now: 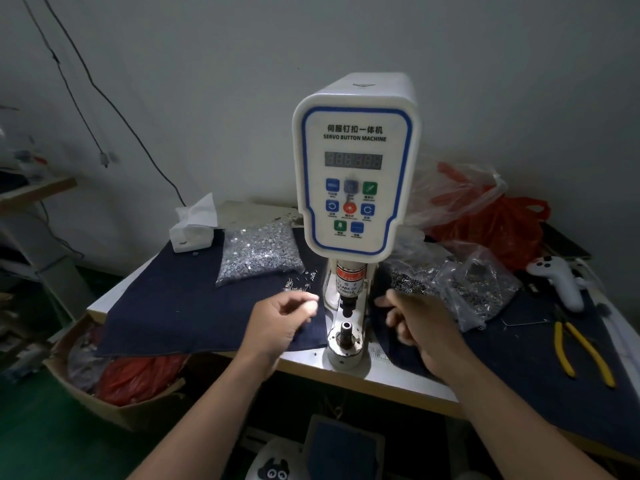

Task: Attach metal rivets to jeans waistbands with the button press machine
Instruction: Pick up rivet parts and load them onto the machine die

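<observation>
The white servo button machine (356, 161) stands at the table's middle, its upper punch (347, 308) raised over the bare lower die (346, 332). Left of the die, my left hand (284, 320) hovers above dark denim (180, 306) with its fingertips drawn toward the thumb. Blur hides whether it pinches anything. Loose silver tacks (299, 280) lie just beyond it, beside a full bag of tacks (259, 251). To the right of the die, my right hand (415, 320) hangs with loosely curled fingers and holds nothing, near a pile of dark rivets (408, 284).
Clear bags of rivets (478, 289), yellow-handled pliers (581, 351) and a white controller (557, 278) lie on the right. At the back are a tissue box (192, 230) and red plastic bags (491, 216). A cardboard box (114, 386) stands below left, a pedal (343, 445) underneath.
</observation>
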Demonstrator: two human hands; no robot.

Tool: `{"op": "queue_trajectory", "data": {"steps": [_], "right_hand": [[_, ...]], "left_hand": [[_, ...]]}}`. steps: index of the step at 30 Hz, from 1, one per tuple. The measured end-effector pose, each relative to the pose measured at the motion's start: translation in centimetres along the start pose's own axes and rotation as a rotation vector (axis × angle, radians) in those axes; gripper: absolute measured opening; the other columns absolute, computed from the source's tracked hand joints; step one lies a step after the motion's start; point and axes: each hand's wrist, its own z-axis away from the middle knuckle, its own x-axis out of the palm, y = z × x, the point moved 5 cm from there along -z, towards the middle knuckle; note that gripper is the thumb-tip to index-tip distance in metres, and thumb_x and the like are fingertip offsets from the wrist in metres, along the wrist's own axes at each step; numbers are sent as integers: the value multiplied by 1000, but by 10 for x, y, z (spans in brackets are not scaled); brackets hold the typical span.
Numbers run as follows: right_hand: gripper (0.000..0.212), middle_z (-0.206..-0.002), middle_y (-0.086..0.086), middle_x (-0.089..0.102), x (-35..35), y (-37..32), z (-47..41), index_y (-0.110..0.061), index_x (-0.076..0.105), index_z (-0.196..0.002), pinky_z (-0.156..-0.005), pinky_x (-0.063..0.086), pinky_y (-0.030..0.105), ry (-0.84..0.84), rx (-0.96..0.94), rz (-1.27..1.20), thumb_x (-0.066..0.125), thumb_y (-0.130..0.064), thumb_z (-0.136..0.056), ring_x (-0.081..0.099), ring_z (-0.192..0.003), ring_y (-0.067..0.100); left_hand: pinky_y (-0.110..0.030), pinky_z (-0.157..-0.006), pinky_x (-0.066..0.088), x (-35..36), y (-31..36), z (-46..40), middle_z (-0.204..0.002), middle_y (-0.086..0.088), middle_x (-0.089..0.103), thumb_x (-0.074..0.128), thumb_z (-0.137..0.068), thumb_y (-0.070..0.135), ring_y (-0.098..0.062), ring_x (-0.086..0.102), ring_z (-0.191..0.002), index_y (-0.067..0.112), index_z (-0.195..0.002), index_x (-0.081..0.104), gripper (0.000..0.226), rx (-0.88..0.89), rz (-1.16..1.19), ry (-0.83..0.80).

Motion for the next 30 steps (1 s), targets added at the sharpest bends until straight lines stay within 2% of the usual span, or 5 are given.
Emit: {"op": "queue_trajectory", "data": {"steps": [3, 7, 19, 25, 30], "right_hand": [[29, -59, 3, 57, -18, 16, -10, -11, 76, -91, -44, 30, 23, 136, -115, 42, 54, -25, -103, 41, -45, 10], [32, -59, 3, 58, -22, 28, -9, -16, 77, -84, -44, 31, 23, 118, -196, 43, 54, -25, -105, 42, -48, 12], [29, -58, 1, 55, -23, 28, -9, -7, 74, -89, -48, 28, 25, 87, -203, -17, 53, -19, -105, 39, -50, 12], [29, -59, 2, 57, -23, 30, -13, -11, 75, -87, -45, 31, 22, 85, -222, 4, 54, -21, -104, 41, -49, 12], [29, -59, 1, 57, -24, 32, -13, -13, 76, -86, -45, 33, 20, 82, -221, -10, 55, -22, -104, 42, -50, 11]], "left_hand": [[-26, -72, 59, 21, 10, 19, -92, -6, 81, 81, -87, 19, -12, 74, -84, 22, -92, 83, 6, -5, 8, -151], [-42, -86, 63, 33, 14, 29, -90, -7, 81, 81, -91, 18, -19, 76, -88, 24, -89, 84, 6, -38, -34, -192], [-48, -84, 65, 33, 27, 26, -86, -1, 81, 81, -91, 19, -27, 79, -90, 18, -96, 84, 6, 4, -258, -219], [-18, -68, 59, 33, 41, 22, -82, 10, 80, 81, -91, 17, -9, 77, -82, 32, -85, 83, 15, 37, -398, -282], [-7, -59, 50, 36, 50, 18, -70, 22, 75, 84, -88, 15, 5, 73, -74, 19, -93, 85, 7, 67, -544, -260]]}}
